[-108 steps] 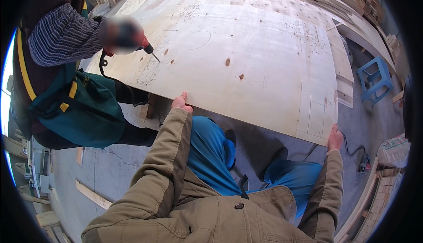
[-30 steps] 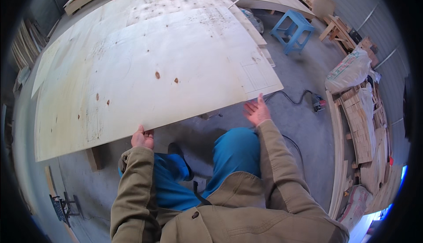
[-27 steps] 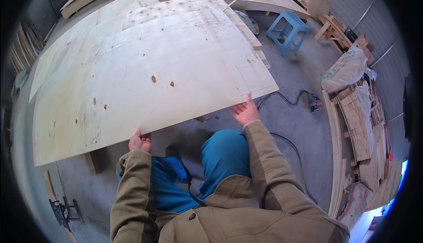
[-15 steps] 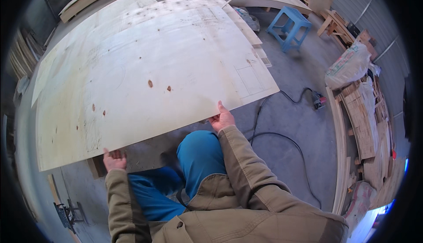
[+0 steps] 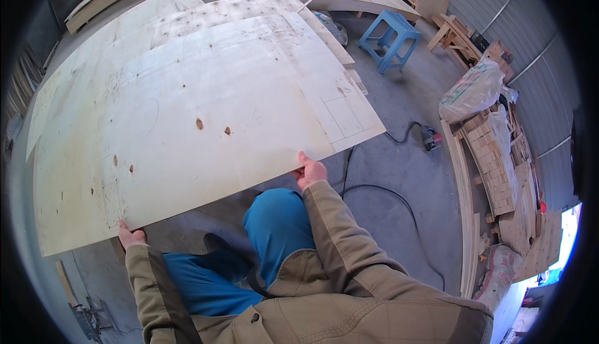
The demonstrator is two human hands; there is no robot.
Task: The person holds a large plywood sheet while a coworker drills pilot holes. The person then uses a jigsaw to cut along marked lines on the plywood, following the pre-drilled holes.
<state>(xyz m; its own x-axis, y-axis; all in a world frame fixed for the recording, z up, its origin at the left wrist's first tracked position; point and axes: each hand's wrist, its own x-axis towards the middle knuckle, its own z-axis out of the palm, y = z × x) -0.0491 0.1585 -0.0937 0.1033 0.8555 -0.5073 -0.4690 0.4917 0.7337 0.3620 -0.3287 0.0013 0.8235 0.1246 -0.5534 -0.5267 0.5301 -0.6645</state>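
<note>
A large pale plywood sheet (image 5: 212, 100) with brown knots and faint pencil lines spreads out before me. My left hand (image 5: 133, 236) grips its near edge toward the left corner, the thumb on top and the fingers tucked beneath. Farther right along that same edge, my right hand (image 5: 310, 170) is closed on the sheet too, thumb above, fingers mostly hidden below. Other plywood (image 5: 168, 5) lies under its far side, partly covered. My knee in blue trousers (image 5: 277, 218) is bent just below the near edge.
A blue plastic stool (image 5: 390, 39) stands at the far right. On the grey floor lies a red power tool (image 5: 430, 138) with a black cord (image 5: 399, 197) trailing toward me. Stacked wood strips (image 5: 490, 169) and a white sack (image 5: 473, 91) line the right wall.
The sheet's near edge has come slightly toward me, and more of the plywood beneath shows at the far side. Both hands keep hold. The whole view has shifted a little.
</note>
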